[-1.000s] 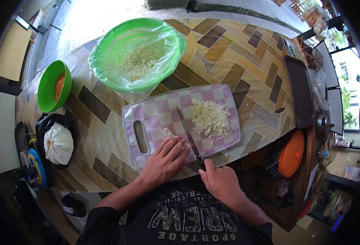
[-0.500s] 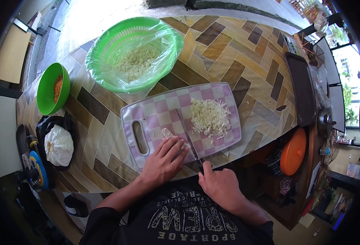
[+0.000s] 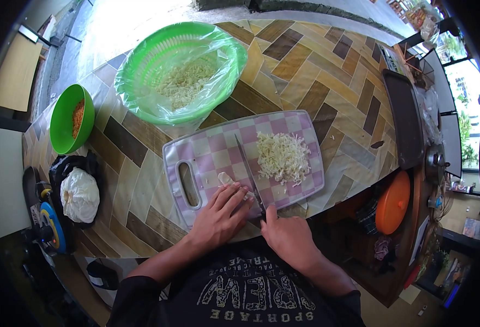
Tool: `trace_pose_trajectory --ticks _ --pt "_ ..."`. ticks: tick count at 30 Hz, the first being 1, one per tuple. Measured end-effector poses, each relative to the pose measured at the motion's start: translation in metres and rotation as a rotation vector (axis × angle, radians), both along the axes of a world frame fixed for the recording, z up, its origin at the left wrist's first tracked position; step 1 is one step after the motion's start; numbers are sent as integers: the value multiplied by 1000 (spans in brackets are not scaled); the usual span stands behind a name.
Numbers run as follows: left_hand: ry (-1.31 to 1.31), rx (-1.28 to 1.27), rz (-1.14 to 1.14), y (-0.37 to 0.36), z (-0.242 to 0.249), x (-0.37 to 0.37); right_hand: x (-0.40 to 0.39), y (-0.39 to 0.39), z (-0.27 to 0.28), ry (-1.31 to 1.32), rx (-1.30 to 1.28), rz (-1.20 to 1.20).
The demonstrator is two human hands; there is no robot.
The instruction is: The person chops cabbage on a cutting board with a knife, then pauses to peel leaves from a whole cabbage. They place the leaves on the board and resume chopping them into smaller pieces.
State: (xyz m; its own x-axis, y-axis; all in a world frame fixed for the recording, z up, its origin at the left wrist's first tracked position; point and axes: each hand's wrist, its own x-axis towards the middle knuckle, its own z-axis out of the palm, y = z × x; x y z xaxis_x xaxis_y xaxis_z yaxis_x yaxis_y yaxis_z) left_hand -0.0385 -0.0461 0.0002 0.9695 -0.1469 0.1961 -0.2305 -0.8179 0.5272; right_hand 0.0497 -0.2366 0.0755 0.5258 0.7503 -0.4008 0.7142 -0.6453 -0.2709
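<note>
A pink-and-white checked cutting board (image 3: 218,144) lies in front of me. My left hand (image 3: 221,212) rests on its near side, fingers bent over and holding down a pale whitish piece of food (image 3: 225,178); most of the piece is hidden under the fingers. My right hand (image 3: 286,234) is closed round the dark handle of a knife (image 3: 247,163). The blade lies across the board just right of my left fingertips, its tip pointing away from me. To the right of the blade sits a heap of finely chopped pale shreds (image 3: 283,157), which look like cabbage.
Beyond the board stands a green basket (image 3: 131,60) lined with clear plastic, holding more pale shreds. A green bowl (image 3: 60,122) with orange-brown crumbs and a white plastic bundle (image 3: 79,195) are at the left. A dark tray (image 3: 403,120) lies along the right edge.
The knife and my right hand have slid slightly forward, away from me, with the handle a little nearer the left hand. My left hand keeps its hold on the pale piece.
</note>
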Motion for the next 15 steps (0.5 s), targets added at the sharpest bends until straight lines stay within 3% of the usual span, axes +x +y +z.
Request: trace_pose_trajectory --ticks 15 --pt "-1 18 -20 1 -1 -2 3 5 15 130 -81 -25"
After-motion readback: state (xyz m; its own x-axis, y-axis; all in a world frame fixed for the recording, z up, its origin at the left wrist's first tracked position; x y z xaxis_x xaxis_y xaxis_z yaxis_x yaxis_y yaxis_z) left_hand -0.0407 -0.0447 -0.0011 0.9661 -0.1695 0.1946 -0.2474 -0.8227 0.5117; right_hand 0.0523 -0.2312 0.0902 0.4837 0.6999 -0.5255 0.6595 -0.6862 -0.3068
